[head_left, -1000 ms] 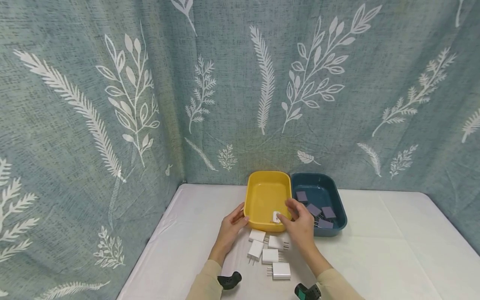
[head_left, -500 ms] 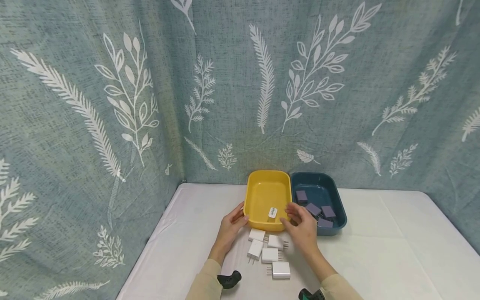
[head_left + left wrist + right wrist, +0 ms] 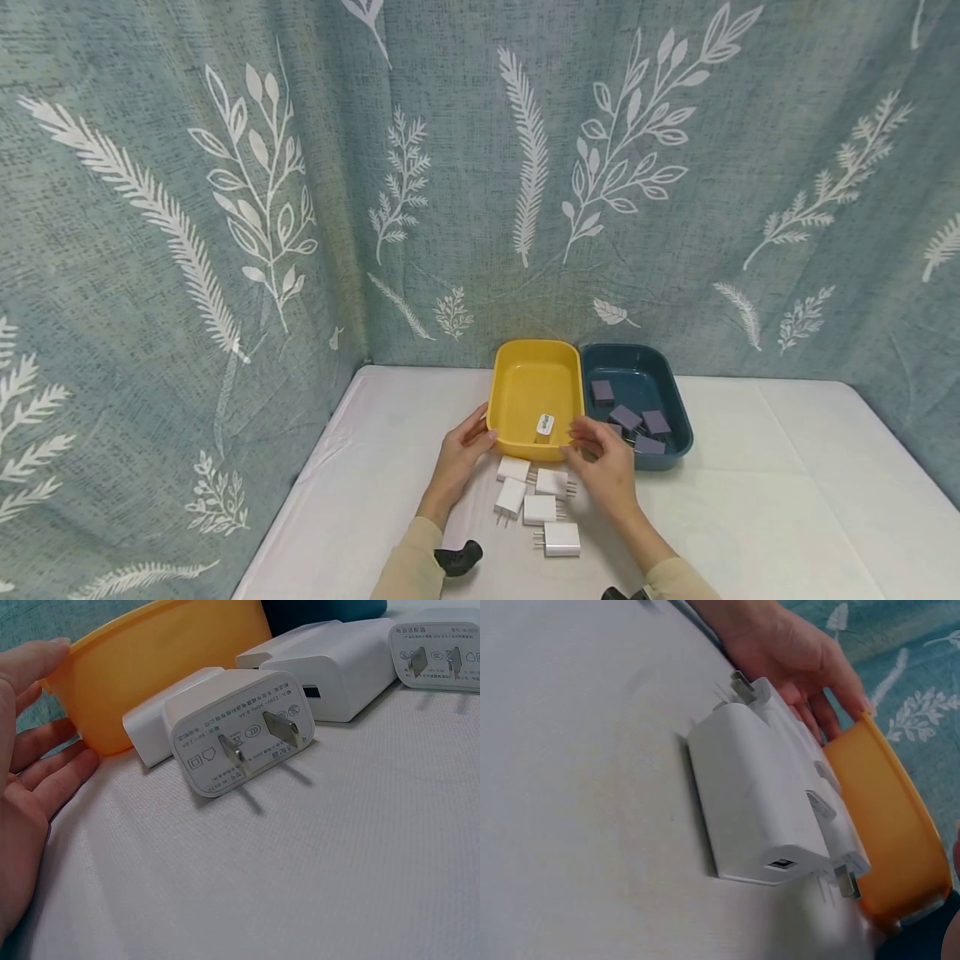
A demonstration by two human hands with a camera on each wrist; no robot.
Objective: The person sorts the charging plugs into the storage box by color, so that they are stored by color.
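Observation:
My left hand [image 3: 457, 462] rests against the left front corner of the yellow tray [image 3: 536, 342], thumb at the rim and loose fingers along the outer wall. Near the opposite front corner, my right hand [image 3: 606, 467] holds nothing; its fingers are slightly bent at the tray's edge. Inside, close to the front wall, sits a small white block [image 3: 545, 425] with grey print, resembling a charger's end. Several white plug chargers lie before the tray, one with a printed prong face [image 3: 244, 735] toward the left wrist camera, another [image 3: 757, 795] showing its USB port.
Touching the yellow tray's right side is a dark blue tray [image 3: 678, 400] with several purple-grey plug chargers [image 3: 625, 417] in it. A patterned curtain [image 3: 450, 167] hangs behind the white-covered table [image 3: 787, 483]. Black wrist devices [image 3: 459, 558] are worn at both sleeves.
My right hand has let go of the white block in the yellow tray and drawn back slightly to the right and toward me. My left hand has stayed on the tray.

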